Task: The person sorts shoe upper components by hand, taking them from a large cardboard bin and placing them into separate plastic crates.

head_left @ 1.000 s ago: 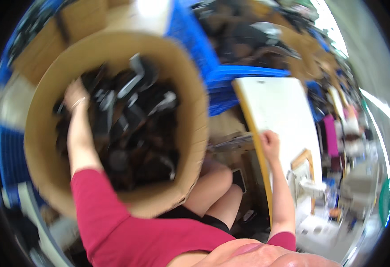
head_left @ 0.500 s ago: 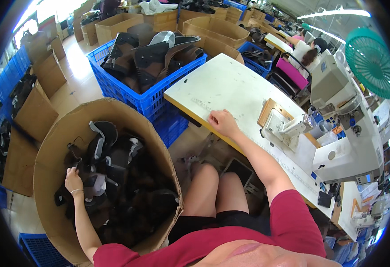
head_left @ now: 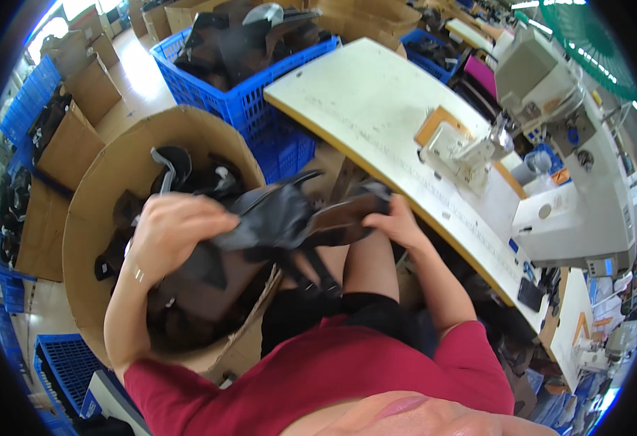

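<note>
A black and brown boot upper, blurred by motion, is stretched between my two hands above my lap and the box rim. My left hand is closed at its left end, the fingers partly smeared. At its right end, my right hand grips the brown part, thumb on the near side. Two dark straps dangle beneath it toward my shorts. Below my left forearm, a round cardboard box holds a heap of similar dark uppers.
A white work table with a yellow edge lies right of my knees, carrying a sewing machine. Behind the box stands a blue crate piled with uppers. A green fan is at upper right; cardboard boxes line the left.
My left hand has risen out of the box, and a boot upper is now held over my lap. My right hand has left the tabletop and moved nearer to grip its right end.
</note>
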Available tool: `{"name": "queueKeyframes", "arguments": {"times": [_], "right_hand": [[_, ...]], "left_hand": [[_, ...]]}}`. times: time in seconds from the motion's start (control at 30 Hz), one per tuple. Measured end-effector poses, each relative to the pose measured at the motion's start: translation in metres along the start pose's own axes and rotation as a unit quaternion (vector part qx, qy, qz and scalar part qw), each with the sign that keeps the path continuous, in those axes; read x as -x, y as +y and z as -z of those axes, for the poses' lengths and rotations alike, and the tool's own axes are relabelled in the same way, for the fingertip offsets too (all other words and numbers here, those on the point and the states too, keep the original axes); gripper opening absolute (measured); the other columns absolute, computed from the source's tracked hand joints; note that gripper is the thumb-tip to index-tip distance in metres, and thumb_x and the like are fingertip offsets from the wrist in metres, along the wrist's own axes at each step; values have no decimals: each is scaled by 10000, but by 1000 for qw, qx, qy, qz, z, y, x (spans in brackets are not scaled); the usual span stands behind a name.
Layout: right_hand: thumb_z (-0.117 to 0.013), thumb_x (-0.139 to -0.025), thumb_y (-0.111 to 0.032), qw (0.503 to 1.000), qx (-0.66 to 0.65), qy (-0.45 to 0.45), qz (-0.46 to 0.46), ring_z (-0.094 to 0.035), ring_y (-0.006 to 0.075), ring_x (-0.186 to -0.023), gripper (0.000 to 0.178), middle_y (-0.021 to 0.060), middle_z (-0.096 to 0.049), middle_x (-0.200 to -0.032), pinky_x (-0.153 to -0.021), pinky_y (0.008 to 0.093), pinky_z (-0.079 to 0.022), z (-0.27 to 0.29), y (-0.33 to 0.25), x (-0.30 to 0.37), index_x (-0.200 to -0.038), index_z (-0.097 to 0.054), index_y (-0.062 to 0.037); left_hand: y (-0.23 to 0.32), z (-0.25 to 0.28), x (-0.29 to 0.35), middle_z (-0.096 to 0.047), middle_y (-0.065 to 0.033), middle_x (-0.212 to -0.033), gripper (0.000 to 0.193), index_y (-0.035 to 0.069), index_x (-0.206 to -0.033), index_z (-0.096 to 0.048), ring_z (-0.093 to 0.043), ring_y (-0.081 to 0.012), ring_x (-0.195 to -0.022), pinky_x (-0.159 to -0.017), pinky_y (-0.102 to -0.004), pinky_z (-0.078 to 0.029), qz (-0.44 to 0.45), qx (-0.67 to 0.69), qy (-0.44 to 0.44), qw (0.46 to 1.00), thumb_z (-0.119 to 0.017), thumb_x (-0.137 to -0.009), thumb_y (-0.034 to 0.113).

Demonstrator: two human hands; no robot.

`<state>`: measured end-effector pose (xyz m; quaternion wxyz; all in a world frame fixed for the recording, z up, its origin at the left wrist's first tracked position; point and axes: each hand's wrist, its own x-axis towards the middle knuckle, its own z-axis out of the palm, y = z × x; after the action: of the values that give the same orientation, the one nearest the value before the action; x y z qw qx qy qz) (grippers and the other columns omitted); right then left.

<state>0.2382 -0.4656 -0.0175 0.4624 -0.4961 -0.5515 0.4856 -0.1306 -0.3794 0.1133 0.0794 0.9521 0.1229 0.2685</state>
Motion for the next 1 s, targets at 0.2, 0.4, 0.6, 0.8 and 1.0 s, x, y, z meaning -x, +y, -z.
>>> {"name": "queueKeyframes", "arguments": {"times": [0.2,0.4,0.6,0.8,1.0], "right_hand": [[-688,-825,-26,920,139,364,39,-617,110,-815,177,58,-696,-883,-782,247,-492,-5,33,149,-991,-686,34],[-652,-793,58,899,250,359,-11,-668,203,-908,204,129,-689,-987,-811,279,-493,-34,89,217,-989,-676,4],[-654,-821,-21,952,77,281,-93,-622,175,-904,220,89,-652,-942,-804,273,-465,-5,94,232,-1039,-667,6],[-586,-844,24,939,-76,259,-213,-616,139,-862,265,59,-660,-942,-849,267,-488,59,86,290,-1101,-650,16],[-544,-898,-12,901,-125,358,-209,-577,115,-745,77,56,-639,-860,-733,250,-480,85,44,329,-937,-610,-8]], "left_hand": [[5,-94,-84,-586,-24,-784,329,115,-1010,-672,-571,-181,-601,-540,-302,-459,-171,-107,-33,979,-618,-686,98],[86,-216,-18,-616,-124,-760,193,20,-1014,-630,-634,-277,-656,-603,-368,-495,142,87,-67,984,-616,-830,77],[127,-284,84,-581,-143,-690,185,-23,-890,-584,-561,-185,-652,-637,-326,-453,486,306,-62,816,-626,-895,158],[122,-271,77,-598,-86,-713,209,-23,-966,-599,-489,-87,-681,-633,-286,-444,460,360,-37,811,-626,-897,173],[110,-249,68,-643,-144,-1056,359,-32,-1185,-561,-595,-250,-1038,-935,-332,-429,382,314,-50,868,-536,-889,168]]}}
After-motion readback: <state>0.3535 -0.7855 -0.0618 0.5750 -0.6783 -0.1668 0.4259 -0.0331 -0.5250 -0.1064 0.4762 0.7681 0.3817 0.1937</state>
